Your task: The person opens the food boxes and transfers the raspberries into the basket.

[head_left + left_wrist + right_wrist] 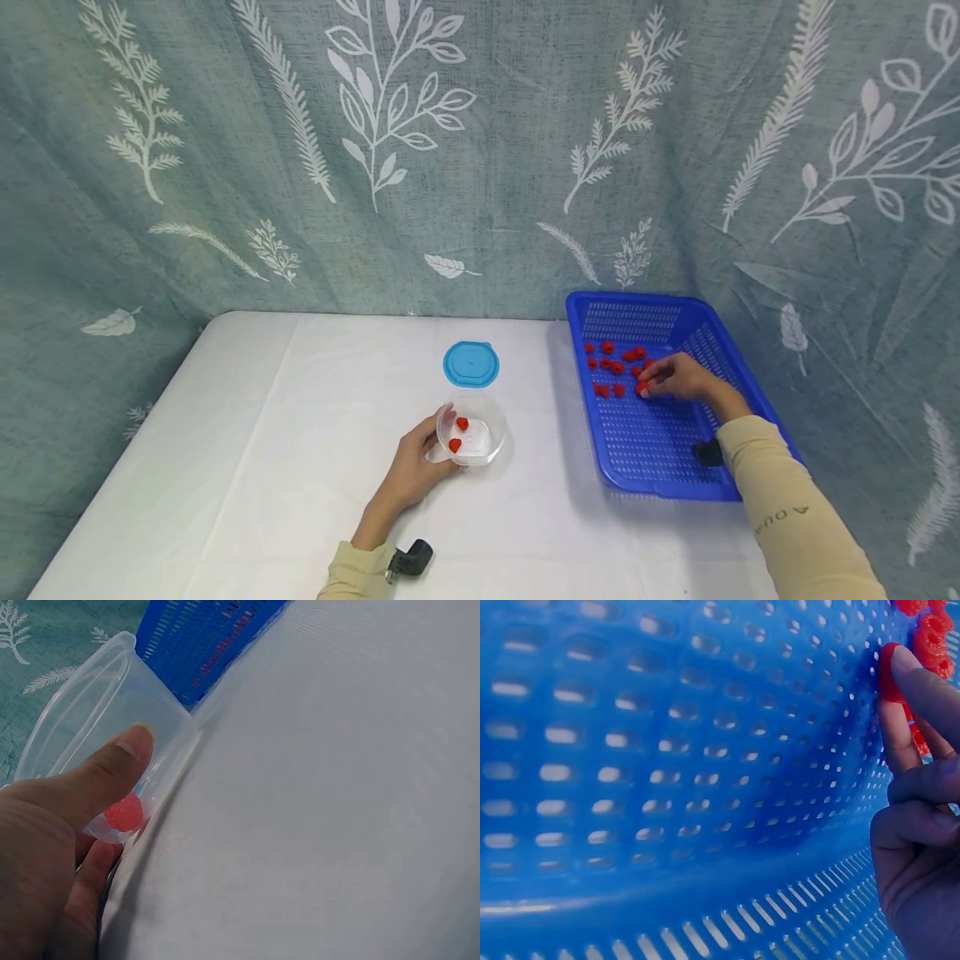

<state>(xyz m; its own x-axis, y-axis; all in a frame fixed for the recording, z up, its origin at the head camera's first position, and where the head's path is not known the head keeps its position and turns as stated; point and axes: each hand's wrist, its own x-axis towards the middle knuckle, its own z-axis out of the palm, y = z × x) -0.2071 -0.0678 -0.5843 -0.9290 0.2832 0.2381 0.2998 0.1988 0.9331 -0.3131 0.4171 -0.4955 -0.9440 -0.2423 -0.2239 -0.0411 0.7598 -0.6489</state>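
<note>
My left hand (417, 460) grips a clear plastic container (491, 423) from its left side, thumb against the wall in the left wrist view. Two red raspberries (455, 445) lie inside the container, and one raspberry (124, 813) shows through its wall. Over in the blue basket (652, 485), my right hand (678, 377) pinches a raspberry (889, 673) between thumb and fingers. Several more raspberries (617, 367) are scattered on the basket floor to the left of that hand, and some show beyond its fingertips in the right wrist view.
A round blue lid (471, 364) lies on the white table (285, 433) just behind the container. The basket's raised walls stand around the right hand. A green leaf-patterned curtain (510, 167) hangs along the table's back edge and sides.
</note>
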